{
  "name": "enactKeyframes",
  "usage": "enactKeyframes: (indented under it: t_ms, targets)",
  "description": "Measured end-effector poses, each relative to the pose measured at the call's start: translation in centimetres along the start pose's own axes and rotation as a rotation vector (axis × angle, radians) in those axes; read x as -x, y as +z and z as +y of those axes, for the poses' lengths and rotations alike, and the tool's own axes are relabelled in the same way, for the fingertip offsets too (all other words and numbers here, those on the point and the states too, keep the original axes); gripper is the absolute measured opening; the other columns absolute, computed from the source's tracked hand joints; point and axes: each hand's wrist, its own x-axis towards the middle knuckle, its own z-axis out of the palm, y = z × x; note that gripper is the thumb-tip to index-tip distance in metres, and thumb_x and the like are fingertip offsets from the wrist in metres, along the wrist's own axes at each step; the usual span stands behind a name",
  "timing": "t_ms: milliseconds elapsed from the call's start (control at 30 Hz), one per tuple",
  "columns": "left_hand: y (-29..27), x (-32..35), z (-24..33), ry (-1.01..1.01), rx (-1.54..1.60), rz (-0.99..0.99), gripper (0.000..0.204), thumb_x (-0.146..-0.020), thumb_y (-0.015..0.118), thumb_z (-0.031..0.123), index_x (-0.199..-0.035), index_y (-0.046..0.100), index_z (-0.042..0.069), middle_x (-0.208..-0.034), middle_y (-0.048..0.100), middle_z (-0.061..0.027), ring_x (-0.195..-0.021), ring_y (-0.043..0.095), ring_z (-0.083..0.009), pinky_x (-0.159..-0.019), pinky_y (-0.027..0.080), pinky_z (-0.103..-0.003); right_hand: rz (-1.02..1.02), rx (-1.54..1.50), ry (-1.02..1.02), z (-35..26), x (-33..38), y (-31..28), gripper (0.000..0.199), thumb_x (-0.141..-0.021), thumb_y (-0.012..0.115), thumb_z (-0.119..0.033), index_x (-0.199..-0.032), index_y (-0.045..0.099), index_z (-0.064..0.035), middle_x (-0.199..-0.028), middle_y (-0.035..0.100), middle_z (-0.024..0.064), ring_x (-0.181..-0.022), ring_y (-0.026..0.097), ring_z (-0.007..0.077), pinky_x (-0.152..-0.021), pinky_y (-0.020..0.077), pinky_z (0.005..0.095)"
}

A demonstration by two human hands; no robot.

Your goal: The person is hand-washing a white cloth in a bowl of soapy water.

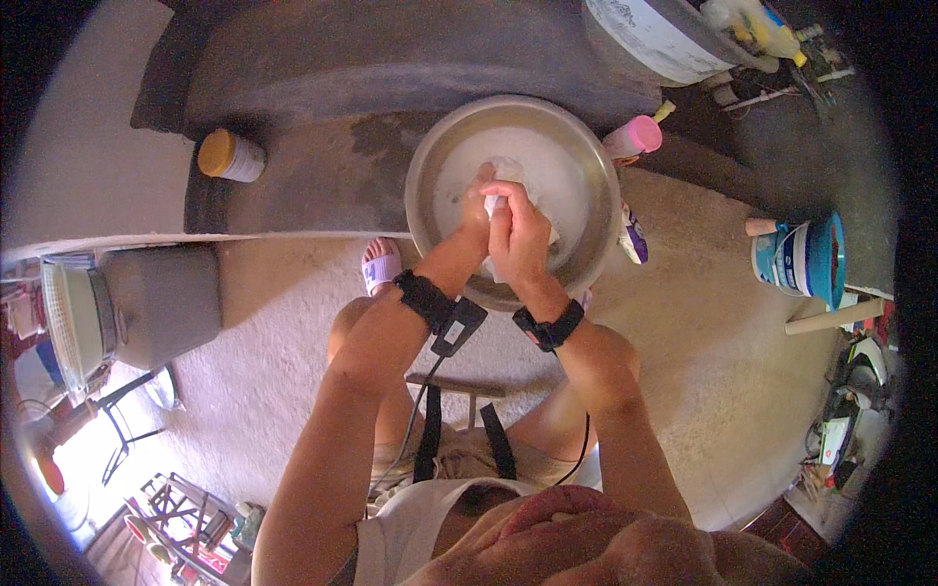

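Observation:
A wide metal basin stands in front of me, holding cloudy, foamy water. Over its middle my two hands press close together. My right hand is closed, fingers curled round a bunched white cloth. Alongside it, my left hand grips the same cloth from the left, its fingers partly hidden by the right hand and the foam. Part of the cloth seems to hang toward the water below the right hand; suds blur its outline. Black bands circle both wrists.
A pink-lidded container stands right of the basin, near a white and purple packet. On the dark ledge at left is a yellow-lidded white tub. Farther right sits a blue bucket; a large pale tub is at the back right.

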Motion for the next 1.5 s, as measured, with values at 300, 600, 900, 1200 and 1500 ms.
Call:
enactKeyframes:
  t_ms: [300,600,900,1200,1500]
  targets:
    - [3.6,-0.8,-2.5,0.084,-0.521,0.841,0.040,-0.090,0.039,0.043,-0.091,0.057,0.007,-0.079,0.057,-0.0064,-0.078,0.058,-0.0191,-0.070,0.046,-0.036,-0.004,0.133,0.258,2.9,-0.9,-1.2,0.023,-0.086,0.044,-0.005,-0.107,0.049,-0.0152,-0.077,0.061,0.0174,-0.072,0.060,0.0384,-0.060,0.0440,0.0473]
    - [5.2,-1.0,-3.2,0.117,-0.560,0.860,0.038,-0.090,0.039,0.045,-0.090,0.055,0.010,-0.082,0.058,-0.0058,-0.074,0.057,-0.0212,-0.068,0.047,-0.036,-0.013,0.086,0.277,2.2,-0.6,-1.8,0.021,-0.084,0.046,-0.008,-0.103,0.053,-0.0132,-0.082,0.063,0.0156,-0.071,0.062,0.0341,-0.063,0.0465,0.0428]
    - [5.4,-1.8,-3.5,-0.091,-0.775,1.125,0.040,-0.088,0.042,0.045,-0.092,0.056,0.008,-0.086,0.059,-0.0081,-0.077,0.058,-0.0211,-0.068,0.047,-0.037,0.008,0.152,0.476,5.2,-1.8,-2.8,0.021,-0.085,0.046,-0.009,-0.104,0.052,-0.0168,-0.072,0.060,0.0176,-0.071,0.060,0.0373,-0.061,0.0434,0.0460]
    - [5.8,-1.9,-4.2,0.003,-0.894,1.014,0.035,-0.089,0.040,0.039,-0.092,0.056,0.008,-0.083,0.058,-0.0085,-0.072,0.057,-0.0205,-0.067,0.047,-0.037,0.006,0.152,0.460,4.5,-1.2,-3.1,0.020,-0.086,0.045,-0.009,-0.103,0.053,-0.0160,-0.075,0.061,0.0173,-0.073,0.060,0.0376,-0.063,0.0441,0.0452]
    - [5.1,-2.6,-4.6,0.000,-0.504,1.026,0.033,-0.091,0.039,0.036,-0.091,0.055,0.008,-0.078,0.059,-0.0077,-0.070,0.058,-0.0215,-0.061,0.047,-0.036,0.079,0.189,0.273,4.6,-0.4,-2.7,0.018,-0.085,0.045,-0.009,-0.099,0.055,-0.0150,-0.074,0.061,0.0157,-0.070,0.060,0.0364,-0.062,0.0453,0.0440]
